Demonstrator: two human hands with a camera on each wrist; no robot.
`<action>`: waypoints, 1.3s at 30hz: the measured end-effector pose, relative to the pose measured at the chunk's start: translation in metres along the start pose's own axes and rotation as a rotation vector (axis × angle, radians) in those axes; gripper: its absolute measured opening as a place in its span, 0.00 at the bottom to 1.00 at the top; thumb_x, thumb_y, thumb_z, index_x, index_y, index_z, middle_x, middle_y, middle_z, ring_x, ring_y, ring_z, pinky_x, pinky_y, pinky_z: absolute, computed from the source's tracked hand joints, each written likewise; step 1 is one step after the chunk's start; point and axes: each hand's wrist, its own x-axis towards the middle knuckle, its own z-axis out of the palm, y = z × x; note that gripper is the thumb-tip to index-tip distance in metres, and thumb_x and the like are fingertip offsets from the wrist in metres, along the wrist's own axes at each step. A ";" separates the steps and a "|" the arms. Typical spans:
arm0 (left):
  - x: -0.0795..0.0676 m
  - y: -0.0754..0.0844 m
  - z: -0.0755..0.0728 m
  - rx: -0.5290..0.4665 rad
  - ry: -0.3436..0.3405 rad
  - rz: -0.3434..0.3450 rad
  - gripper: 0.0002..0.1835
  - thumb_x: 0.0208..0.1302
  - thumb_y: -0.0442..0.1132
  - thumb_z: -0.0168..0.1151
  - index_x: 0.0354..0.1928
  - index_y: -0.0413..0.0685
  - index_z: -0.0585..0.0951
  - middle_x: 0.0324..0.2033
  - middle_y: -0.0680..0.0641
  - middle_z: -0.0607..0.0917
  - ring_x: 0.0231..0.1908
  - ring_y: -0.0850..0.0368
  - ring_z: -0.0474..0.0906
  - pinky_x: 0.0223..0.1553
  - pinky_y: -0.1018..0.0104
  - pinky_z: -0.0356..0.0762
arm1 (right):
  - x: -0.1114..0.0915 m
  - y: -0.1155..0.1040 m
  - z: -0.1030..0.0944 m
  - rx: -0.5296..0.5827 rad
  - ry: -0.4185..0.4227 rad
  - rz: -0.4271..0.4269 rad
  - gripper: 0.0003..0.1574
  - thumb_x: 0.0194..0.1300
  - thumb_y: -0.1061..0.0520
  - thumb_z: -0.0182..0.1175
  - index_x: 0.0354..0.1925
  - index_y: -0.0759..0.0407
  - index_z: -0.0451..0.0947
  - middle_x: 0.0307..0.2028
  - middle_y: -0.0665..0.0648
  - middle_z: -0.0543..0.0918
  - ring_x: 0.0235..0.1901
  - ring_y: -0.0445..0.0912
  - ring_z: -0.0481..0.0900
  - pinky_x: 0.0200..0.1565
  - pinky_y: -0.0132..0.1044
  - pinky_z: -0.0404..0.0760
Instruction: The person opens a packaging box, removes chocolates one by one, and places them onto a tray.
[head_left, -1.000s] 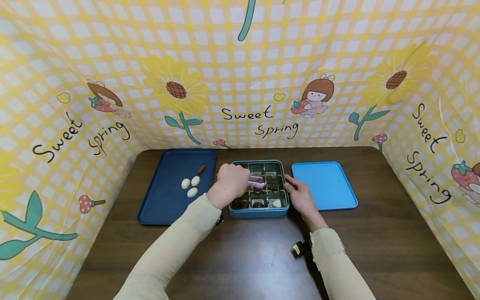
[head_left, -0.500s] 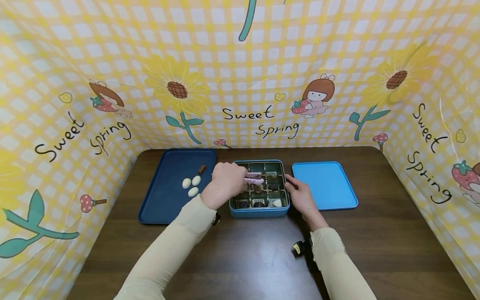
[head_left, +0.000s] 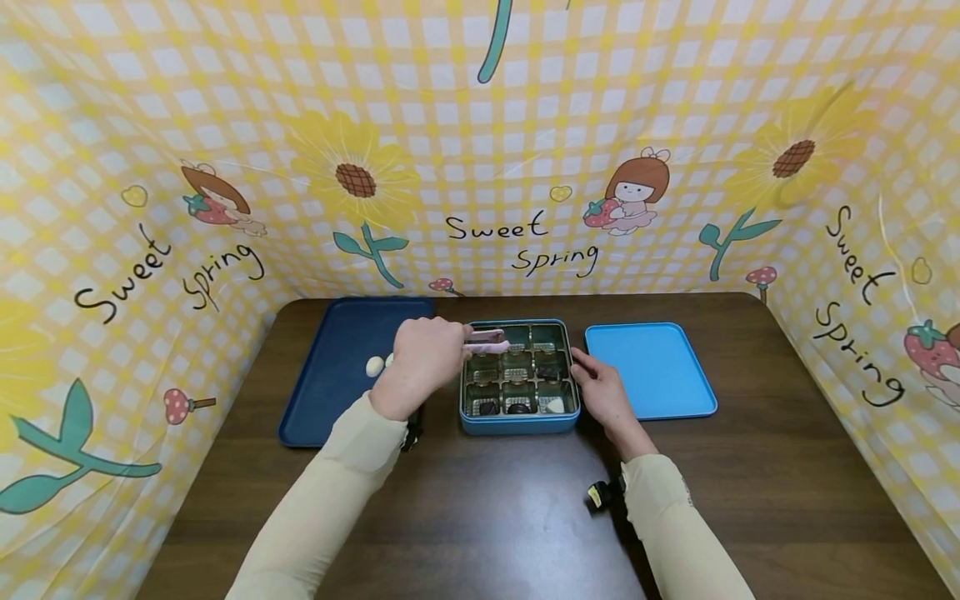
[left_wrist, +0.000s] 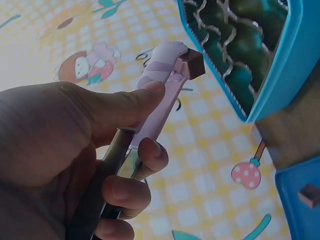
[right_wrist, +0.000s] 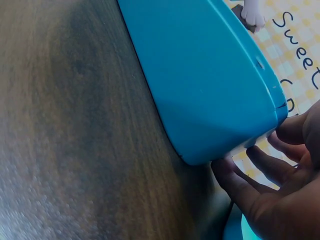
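My left hand (head_left: 423, 362) grips tongs (left_wrist: 160, 95) with dark handles and pink, paw-shaped tips. Between those tips sits a small brown block (left_wrist: 195, 65), like a piece of chocolate. In the head view the tongs reach over the back left of a blue box (head_left: 517, 425) with a gold divided insert. Dark pieces (head_left: 518, 408) and a white piece (head_left: 555, 406) lie in its front compartments. Against the box's right end rest the fingertips of my right hand (head_left: 606, 396), its fingers loosely bent in the right wrist view.
Left of the box lies a dark blue tray (head_left: 307, 417), partly behind my left hand, with white oval pieces (head_left: 374, 367) on it. A brown piece (left_wrist: 310, 195) shows on that tray in the left wrist view. A light blue tray (head_left: 648, 375) lies to the right.
My left hand has carried the tongs left and toward the back, from over the box's middle to its back left, now overlapping the tray's pieces. My right hand has stayed at the box's end.
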 end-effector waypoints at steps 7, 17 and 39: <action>-0.013 -0.021 -0.007 -0.047 0.051 -0.038 0.18 0.69 0.52 0.65 0.57 0.59 0.85 0.28 0.47 0.85 0.20 0.51 0.75 0.18 0.57 0.70 | 0.001 0.002 0.000 -0.013 0.003 0.002 0.30 0.82 0.53 0.46 0.77 0.51 0.61 0.74 0.61 0.64 0.73 0.55 0.61 0.70 0.56 0.63; -0.033 -0.061 -0.003 -0.113 0.074 -0.116 0.18 0.68 0.53 0.65 0.57 0.60 0.84 0.32 0.43 0.86 0.22 0.46 0.76 0.20 0.53 0.71 | 0.000 0.002 0.000 0.001 0.002 0.001 0.29 0.82 0.54 0.46 0.77 0.52 0.62 0.74 0.61 0.64 0.72 0.55 0.62 0.69 0.55 0.64; -0.053 -0.113 0.046 -0.182 -0.033 -0.225 0.16 0.69 0.51 0.63 0.54 0.54 0.84 0.34 0.38 0.85 0.27 0.41 0.79 0.22 0.47 0.72 | 0.001 0.004 0.002 -0.001 0.014 -0.011 0.29 0.82 0.53 0.46 0.76 0.52 0.62 0.74 0.61 0.65 0.71 0.56 0.63 0.69 0.56 0.65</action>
